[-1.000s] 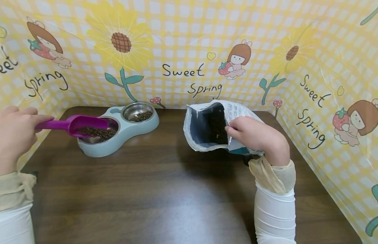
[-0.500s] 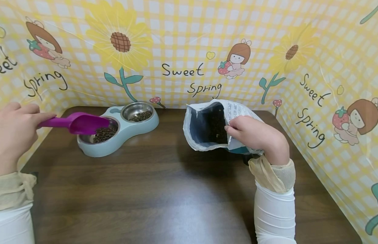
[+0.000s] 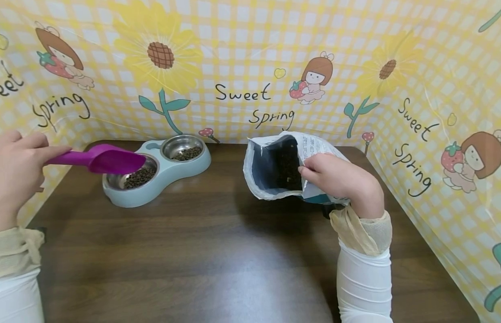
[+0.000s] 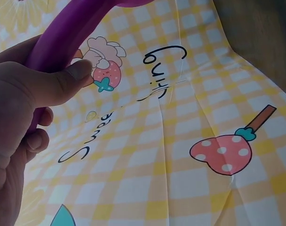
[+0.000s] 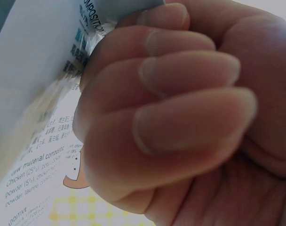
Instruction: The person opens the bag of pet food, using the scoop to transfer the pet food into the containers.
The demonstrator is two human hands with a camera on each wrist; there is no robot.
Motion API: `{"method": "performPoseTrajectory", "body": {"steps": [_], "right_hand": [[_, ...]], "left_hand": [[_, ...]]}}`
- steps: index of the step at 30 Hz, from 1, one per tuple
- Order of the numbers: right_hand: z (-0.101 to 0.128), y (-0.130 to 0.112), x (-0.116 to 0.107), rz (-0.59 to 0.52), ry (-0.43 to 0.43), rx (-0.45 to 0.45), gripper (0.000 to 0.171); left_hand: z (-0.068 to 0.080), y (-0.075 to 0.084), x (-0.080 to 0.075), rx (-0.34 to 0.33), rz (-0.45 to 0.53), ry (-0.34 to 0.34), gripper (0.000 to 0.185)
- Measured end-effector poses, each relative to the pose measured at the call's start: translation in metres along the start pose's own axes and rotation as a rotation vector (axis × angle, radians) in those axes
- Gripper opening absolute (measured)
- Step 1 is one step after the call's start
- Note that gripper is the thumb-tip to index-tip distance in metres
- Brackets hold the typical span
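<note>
My left hand (image 3: 20,172) grips the handle of a purple scoop (image 3: 115,160), thumb and fingers wrapped round it in the left wrist view. The scoop is tipped over the left bowl of a pale blue double pet bowl (image 3: 165,177), its rounded underside turned toward me. Brown kibble (image 3: 140,177) lies in that steel bowl, and more kibble (image 3: 187,154) lies in the right one. My right hand (image 3: 339,177) pinches the edge of an open food bag (image 3: 270,194), its mouth facing left with dark kibble inside. The fingers (image 5: 190,117) curl in close-up at the printed bag.
A brown wooden table (image 3: 186,260) carries the bowls and bag. Behind and at both sides hangs a yellow checked cloth (image 3: 242,54) with flowers and cartoon figures. A small black object (image 3: 328,210) shows under the bag near the right wrist.
The scoop has tilted over and risen slightly with the left hand; the kibble it held is now out, and the heap in the left bowl shows. The right hand and bag stay put.
</note>
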State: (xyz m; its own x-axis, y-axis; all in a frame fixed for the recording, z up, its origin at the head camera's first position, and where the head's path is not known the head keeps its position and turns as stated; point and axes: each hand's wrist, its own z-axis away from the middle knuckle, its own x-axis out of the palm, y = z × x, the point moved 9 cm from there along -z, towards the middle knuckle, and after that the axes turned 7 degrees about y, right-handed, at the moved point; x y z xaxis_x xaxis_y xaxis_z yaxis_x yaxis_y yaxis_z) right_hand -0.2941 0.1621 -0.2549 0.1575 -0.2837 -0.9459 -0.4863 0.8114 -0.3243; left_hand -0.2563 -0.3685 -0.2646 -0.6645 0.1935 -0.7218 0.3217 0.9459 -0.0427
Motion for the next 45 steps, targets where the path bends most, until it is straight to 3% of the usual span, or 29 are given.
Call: {"method": "performPoseTrajectory", "body": {"steps": [9,12,16,23,30,35,39,45], "right_hand": [[0.000,0.001,0.000,-0.007,-0.005,0.007,0.043],[0.000,0.000,0.000,-0.006,-0.004,0.007,0.044],[0.000,0.001,0.000,-0.005,-0.003,0.008,0.045],[0.001,0.003,0.000,-0.002,0.004,0.011,0.045],[0.001,0.003,0.000,-0.007,0.010,0.016,0.044],[0.000,0.003,0.002,-0.007,0.003,0.022,0.043],[-0.001,0.003,0.002,-0.002,0.009,0.016,0.042],[-0.001,0.003,0.000,0.013,0.018,0.003,0.043]], "left_hand": [[-0.003,-0.010,-0.005,-0.110,-0.009,0.047,0.047],[-0.006,-0.006,-0.012,-0.115,0.023,0.099,0.045],[-0.013,0.006,-0.017,-0.086,0.086,0.101,0.043],[-0.019,0.028,-0.012,-0.075,0.162,-0.014,0.040],[-0.023,0.047,-0.003,-0.016,0.237,-0.066,0.044],[-0.021,0.057,0.009,-0.098,0.282,-0.225,0.040],[-0.025,0.075,0.010,-0.118,0.311,-0.304,0.039],[-0.042,0.121,0.014,-0.036,0.374,-0.402,0.028]]}}
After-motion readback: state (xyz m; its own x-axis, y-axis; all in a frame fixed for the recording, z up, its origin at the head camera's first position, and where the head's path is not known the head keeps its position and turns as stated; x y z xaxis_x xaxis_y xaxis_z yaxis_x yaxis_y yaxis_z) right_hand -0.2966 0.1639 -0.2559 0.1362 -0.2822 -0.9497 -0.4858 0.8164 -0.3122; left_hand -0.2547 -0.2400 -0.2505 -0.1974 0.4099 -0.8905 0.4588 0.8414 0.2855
